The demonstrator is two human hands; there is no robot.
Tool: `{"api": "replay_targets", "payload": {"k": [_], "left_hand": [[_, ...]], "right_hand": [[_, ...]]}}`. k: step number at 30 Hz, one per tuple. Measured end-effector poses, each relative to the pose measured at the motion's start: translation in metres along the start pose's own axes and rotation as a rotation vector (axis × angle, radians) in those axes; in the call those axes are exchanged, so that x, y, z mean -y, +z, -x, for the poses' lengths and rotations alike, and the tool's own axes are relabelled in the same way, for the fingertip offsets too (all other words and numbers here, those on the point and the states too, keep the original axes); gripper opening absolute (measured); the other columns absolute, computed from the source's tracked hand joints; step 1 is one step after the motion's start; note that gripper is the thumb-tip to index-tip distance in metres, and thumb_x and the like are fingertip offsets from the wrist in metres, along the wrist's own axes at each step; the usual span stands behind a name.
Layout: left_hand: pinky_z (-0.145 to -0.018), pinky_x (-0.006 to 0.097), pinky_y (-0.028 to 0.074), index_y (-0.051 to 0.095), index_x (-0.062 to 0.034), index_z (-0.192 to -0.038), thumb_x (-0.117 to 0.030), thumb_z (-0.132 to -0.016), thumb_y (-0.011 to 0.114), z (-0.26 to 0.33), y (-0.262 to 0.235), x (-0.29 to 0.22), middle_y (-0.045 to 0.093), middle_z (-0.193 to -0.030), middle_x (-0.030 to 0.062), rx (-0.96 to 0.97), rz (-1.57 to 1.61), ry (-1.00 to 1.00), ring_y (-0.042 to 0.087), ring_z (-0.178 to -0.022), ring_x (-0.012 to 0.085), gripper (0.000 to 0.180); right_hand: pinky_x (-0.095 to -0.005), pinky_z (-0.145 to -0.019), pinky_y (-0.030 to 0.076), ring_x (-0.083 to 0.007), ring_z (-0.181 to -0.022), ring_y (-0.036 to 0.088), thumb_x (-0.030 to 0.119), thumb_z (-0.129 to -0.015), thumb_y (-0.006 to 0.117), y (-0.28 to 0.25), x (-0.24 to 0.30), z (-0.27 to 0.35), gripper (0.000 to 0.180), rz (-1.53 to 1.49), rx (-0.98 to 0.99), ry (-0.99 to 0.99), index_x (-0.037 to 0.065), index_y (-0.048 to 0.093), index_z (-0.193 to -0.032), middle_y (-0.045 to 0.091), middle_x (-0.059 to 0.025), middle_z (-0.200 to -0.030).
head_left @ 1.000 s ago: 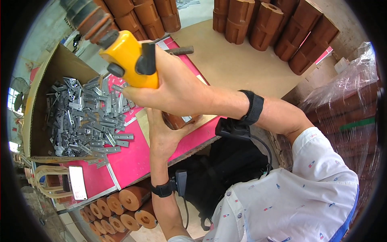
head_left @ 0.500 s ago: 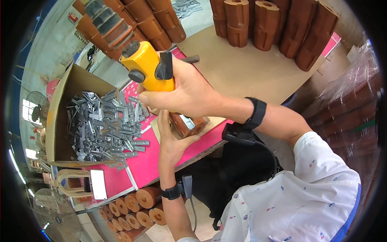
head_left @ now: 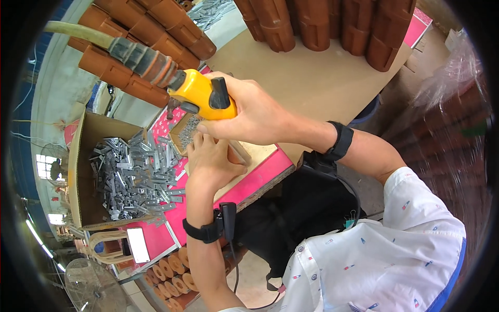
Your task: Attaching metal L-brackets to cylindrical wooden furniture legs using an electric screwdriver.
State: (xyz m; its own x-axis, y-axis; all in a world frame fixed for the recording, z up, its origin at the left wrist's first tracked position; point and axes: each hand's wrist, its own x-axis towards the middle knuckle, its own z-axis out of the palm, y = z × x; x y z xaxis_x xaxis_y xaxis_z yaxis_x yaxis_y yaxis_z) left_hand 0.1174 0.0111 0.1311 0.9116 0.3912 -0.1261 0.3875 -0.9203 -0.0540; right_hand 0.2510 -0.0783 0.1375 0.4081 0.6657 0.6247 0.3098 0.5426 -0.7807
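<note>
My right hand (head_left: 247,112) is wrapped round a yellow power driver (head_left: 200,96) with black knobs, and a ribbed hose coupling (head_left: 148,65) at its upper end. The driver's lower end is hidden behind my hands. Just below it, my left hand (head_left: 210,161) grips a brown wooden piece (head_left: 239,154), its thumb on the near side. Most of that piece is covered by the hand. It rests on a light board (head_left: 260,152) on the pink-topped table (head_left: 221,196). Beyond my left hand, a small box holds loose screws (head_left: 188,132).
At the left, an open cardboard box (head_left: 99,125) spills metal brackets (head_left: 138,177) onto the table. A white phone (head_left: 138,244) lies by its near side. Brown grooved cylinders (head_left: 314,26) stand on the tan board (head_left: 291,78); others are stacked far left and under the table. A fan (head_left: 93,286) stands lower left.
The driver has tilted, its hose end swinging left and down. My left hand has turned and now covers the wooden piece, whose metal bracket showed before. The view has shifted slightly.
</note>
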Motion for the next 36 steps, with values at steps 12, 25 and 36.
{"api": "replay_targets", "payload": {"k": [12, 25, 36], "left_hand": [[-0.115, 0.041, 0.024, 0.022, -0.0043, -0.147, -0.01, -0.059, 0.083, 0.043, 0.08, 0.052, 0.028, -0.146, 0.015, -0.327, 1.106, -0.072, 0.029, -0.139, 0.0282, 0.107], [-0.1, 0.043, 0.043, 0.045, -0.0129, -0.135, -0.037, -0.059, 0.087, 0.054, 0.055, 0.031, 0.043, -0.13, 0.02, -0.479, 0.843, -0.149, 0.047, -0.12, 0.0374, 0.091], [-0.106, 0.042, 0.039, 0.036, -0.0051, -0.14, -0.042, -0.066, 0.074, 0.313, 0.066, 0.007, 0.046, -0.135, 0.0117, -1.242, 1.509, -0.766, 0.045, -0.127, 0.0249, 0.092]], "right_hand": [[-0.0331, -0.076, 0.05, -0.0221, -0.081, 0.065, 0.017, -0.074, 0.074, 0.001, -0.006, -0.002, 0.051, -0.088, -0.004, -0.006, -0.001, 0.054, -0.117, 0.065, -0.0132, -0.088], [-0.0236, -0.064, 0.05, -0.011, -0.072, 0.063, 0.006, -0.083, 0.068, 0.014, -0.003, 0.009, 0.023, -0.079, 0.059, 0.235, 0.001, 0.061, -0.104, 0.066, -0.0047, -0.091], [-0.0262, -0.065, 0.05, -0.0194, -0.089, 0.066, 0.011, -0.09, 0.057, -0.02, -0.038, -0.002, 0.048, -0.062, 0.201, 0.181, -0.001, 0.043, -0.135, 0.062, -0.0125, -0.107]]}}
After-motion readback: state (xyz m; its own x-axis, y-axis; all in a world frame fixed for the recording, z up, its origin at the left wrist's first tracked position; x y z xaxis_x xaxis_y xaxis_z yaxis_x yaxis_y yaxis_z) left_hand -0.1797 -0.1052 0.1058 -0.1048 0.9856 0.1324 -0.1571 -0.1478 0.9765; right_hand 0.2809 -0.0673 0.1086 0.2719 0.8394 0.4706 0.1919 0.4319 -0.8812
